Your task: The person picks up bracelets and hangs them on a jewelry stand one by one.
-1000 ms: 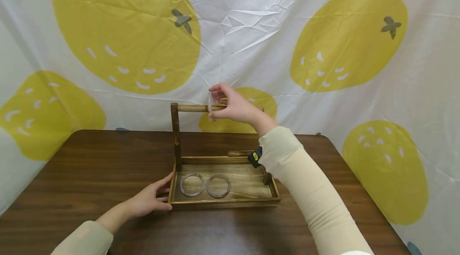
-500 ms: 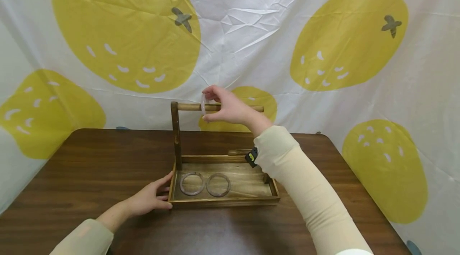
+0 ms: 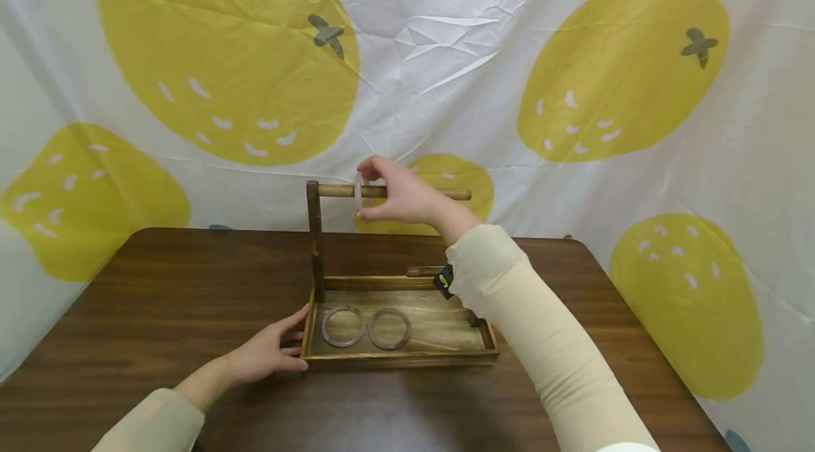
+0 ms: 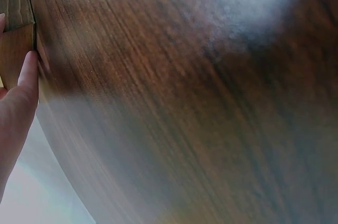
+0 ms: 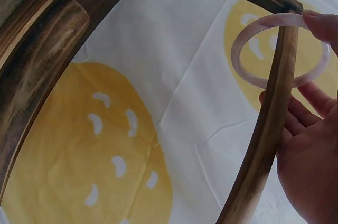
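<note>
A pale, translucent bangle (image 3: 358, 194) stands upright around the top bar (image 3: 334, 190) of the brown wooden rack (image 3: 366, 284), toward its left post (image 3: 316, 240), above the shallow tray (image 3: 401, 362).

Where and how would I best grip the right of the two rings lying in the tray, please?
I'd suggest pinching the right ring by its right side, coming from above and right: it lies flat in the tray with bare floor beyond that side, while the left ring lies close on the other.
</note>
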Tool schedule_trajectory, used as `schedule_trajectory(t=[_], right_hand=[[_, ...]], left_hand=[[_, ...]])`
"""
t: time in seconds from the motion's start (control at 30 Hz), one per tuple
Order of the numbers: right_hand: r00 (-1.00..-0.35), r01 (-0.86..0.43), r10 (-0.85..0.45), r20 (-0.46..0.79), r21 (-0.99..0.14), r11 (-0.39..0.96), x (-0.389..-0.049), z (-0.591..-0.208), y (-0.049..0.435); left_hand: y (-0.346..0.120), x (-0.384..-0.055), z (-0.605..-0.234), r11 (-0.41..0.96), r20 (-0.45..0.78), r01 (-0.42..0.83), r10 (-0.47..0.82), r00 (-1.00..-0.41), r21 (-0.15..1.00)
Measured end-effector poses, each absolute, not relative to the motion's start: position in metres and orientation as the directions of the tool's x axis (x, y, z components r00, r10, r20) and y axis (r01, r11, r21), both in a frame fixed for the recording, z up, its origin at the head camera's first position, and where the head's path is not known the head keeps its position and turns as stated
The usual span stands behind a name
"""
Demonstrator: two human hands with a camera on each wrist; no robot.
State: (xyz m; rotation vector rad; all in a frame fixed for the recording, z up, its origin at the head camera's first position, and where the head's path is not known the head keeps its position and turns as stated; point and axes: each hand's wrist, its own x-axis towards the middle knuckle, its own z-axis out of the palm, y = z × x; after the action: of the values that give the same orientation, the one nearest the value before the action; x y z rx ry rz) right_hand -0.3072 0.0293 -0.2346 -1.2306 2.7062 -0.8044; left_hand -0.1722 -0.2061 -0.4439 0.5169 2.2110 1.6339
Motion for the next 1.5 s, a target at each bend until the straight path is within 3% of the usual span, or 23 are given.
schedule_trajectory(t=[0.57,1.17,1.5], right_hand=[[-0.646,-0.751,-0.750,0.145,-0.297,0.589,-0.308,-0.240,0.020],[-0.681,-0.730,-0.715,0.158,-0.227,0.645,-0.304,-0.239,0.023],[-0.605,-0.796,-0.750,0.268,-0.184,0.577,-0.288,-0.235,0.037]], left_hand=[[-0.207,-0.173,-0.443,0.270,-0.052,0.091,0.480,-0.876,0.959],[-0.206,-0.174,-0.443,0.269,-0.067,0.071,0.470,-0.880,0.961],[-0.207,-0.174,-0.444,0.266,-0.073,0.063,0.470,-0.879,0.962]])
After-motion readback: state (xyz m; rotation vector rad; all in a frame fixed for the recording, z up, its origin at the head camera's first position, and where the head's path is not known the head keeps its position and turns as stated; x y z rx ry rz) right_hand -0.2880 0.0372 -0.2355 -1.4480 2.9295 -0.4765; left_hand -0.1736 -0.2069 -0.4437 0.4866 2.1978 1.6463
